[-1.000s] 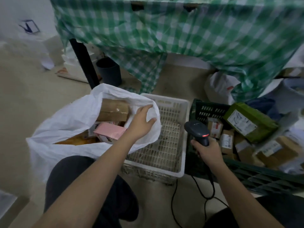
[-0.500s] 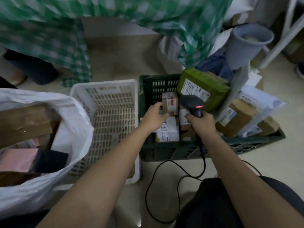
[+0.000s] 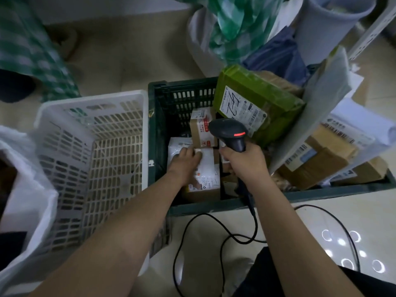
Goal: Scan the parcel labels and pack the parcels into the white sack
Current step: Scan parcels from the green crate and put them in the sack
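Observation:
A dark green crate (image 3: pixel 321 189) holds several parcels. My left hand (image 3: pixel 184 166) reaches into it and grips a small brown box with a white label (image 3: pixel 206 179), fingers over its top, thumb at its near side. Behind that box stands another small box with a red-printed label (image 3: pixel 200 130). My right hand (image 3: pixel 246 161) holds a black barcode scanner (image 3: pixel 229 131) by its handle, its head pointing down into the crate. A large green parcel (image 3: pixel 257 99) leans at the crate's back. The white sack (image 3: pixel 23 189) stands open at the far left.
A white slotted basket (image 3: pixel 92 146) sits between sack and crate. Brown cartons (image 3: pixel 321 159) and a grey flat mailer (image 3: pixel 317 116) fill the crate's right side. The scanner cable (image 3: pixel 214 236) loops over the floor in front. A grey bin (image 3: pixel 327 24) and checked cloth (image 3: pixel 32 56) lie behind.
My left hand left the sack's rim, crossed to the green crate and moved down onto the labelled box. The scanner came in over the crate. My view swung right.

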The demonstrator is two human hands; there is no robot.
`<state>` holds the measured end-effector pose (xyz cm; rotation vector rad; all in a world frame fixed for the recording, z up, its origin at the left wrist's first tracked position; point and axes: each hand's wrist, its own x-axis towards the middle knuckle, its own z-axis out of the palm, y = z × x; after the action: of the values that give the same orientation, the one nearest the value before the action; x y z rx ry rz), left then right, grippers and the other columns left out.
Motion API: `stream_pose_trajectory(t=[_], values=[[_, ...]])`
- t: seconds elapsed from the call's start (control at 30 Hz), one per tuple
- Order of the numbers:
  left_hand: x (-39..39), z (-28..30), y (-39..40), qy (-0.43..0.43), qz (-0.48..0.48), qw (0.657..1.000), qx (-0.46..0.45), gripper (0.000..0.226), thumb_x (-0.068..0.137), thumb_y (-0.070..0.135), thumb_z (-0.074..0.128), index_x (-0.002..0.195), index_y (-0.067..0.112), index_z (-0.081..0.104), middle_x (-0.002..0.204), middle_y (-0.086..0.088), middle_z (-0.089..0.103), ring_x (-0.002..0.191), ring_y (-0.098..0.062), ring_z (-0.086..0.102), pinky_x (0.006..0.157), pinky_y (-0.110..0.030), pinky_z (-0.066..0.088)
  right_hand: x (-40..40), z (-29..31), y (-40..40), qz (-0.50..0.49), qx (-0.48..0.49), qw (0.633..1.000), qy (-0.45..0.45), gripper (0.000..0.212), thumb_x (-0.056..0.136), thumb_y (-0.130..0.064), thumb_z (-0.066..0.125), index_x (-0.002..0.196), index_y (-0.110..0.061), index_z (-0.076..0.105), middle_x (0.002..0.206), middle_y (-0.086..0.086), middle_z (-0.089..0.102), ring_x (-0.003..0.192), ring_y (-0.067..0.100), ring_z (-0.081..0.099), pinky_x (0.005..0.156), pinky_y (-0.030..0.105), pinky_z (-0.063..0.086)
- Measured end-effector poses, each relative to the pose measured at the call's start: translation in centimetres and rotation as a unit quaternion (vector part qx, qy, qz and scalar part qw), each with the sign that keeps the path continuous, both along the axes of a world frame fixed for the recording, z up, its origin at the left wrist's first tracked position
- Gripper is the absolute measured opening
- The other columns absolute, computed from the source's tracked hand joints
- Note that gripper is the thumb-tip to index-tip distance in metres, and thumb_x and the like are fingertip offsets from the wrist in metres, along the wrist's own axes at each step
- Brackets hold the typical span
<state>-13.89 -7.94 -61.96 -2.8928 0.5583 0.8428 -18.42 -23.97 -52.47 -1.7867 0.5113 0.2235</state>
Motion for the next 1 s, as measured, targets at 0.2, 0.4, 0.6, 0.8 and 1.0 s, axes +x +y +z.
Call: stream_pose_trajectory(t=[0.2, 0.4, 0.6, 0.8, 1.0], values=[[1.3, 1.8, 1.0, -0.070, 0.066, 0.979, -0.182, 0.026, 0.093, 0.026, 0.058, 0.116, 0.015, 0.063, 0.118, -0.006, 0.059, 0.108, -0.026, 0.059, 0.084, -0.039, 0.050, -0.2, 0.1, 0.0, -0.042, 0.039, 0.998, 0.012, 0.021, 0.082, -0.013, 0.069, 0.067, -0.015, 0.055, 0.058, 0.002, 0.053, 0.056, 0.018, 0.050, 0.057, 0.032, 0.041], [-1.0, 8.4, 3.4, -0.292, 0.073, 0.890, -0.343, 0.015, 0.085, 0.022, 0.071, 0.098, 0.018, 0.077, 0.089, -0.004, 0.055, 0.087, -0.022, 0.048, 0.071, -0.029, 0.036, -0.9, 2.1, 0.7, -0.142, 0.130, 0.981, -0.001, 0.009, 0.087, -0.017, 0.069, 0.090, -0.013, 0.062, 0.073, 0.003, 0.065, 0.066, 0.016, 0.062, 0.063, 0.028, 0.051], [-8.0, 12.3, 8.6, -0.313, 0.078, 0.869, -0.376, 0.020, 0.086, 0.015, 0.069, 0.105, 0.018, 0.075, 0.093, 0.000, 0.051, 0.073, -0.013, 0.053, 0.058, -0.032, 0.048, -4.7, 4.4, 3.9, -0.095, 0.112, 0.988, -0.045, 0.013, 0.087, -0.017, 0.070, 0.081, -0.023, 0.059, 0.078, 0.002, 0.062, 0.073, 0.017, 0.058, 0.057, 0.025, 0.043], [-15.7, 12.0, 12.8, -0.144, 0.268, 0.802, -0.513, 0.036, 0.087, -0.011, 0.057, 0.094, 0.021, 0.072, 0.114, -0.001, 0.050, 0.093, 0.002, 0.055, 0.082, -0.006, 0.042, -11.2, 3.6, 9.1, -0.043, 0.085, 0.995, 0.008, 0.012, 0.083, -0.014, 0.072, 0.078, -0.012, 0.061, 0.072, 0.012, 0.061, 0.065, 0.023, 0.057, 0.061, 0.031, 0.043], [-18.9, 12.4, 14.1, -0.144, 0.408, 0.746, -0.506, 0.034, 0.085, 0.003, 0.068, 0.101, 0.032, 0.058, 0.121, -0.002, 0.049, 0.100, -0.014, 0.059, 0.090, -0.028, 0.051, -15.6, 2.9, 13.2, -0.004, 0.091, 0.994, 0.052, 0.011, 0.081, -0.015, 0.071, 0.084, -0.008, 0.064, 0.079, 0.020, 0.065, 0.069, 0.021, 0.057, 0.064, 0.032, 0.044]])
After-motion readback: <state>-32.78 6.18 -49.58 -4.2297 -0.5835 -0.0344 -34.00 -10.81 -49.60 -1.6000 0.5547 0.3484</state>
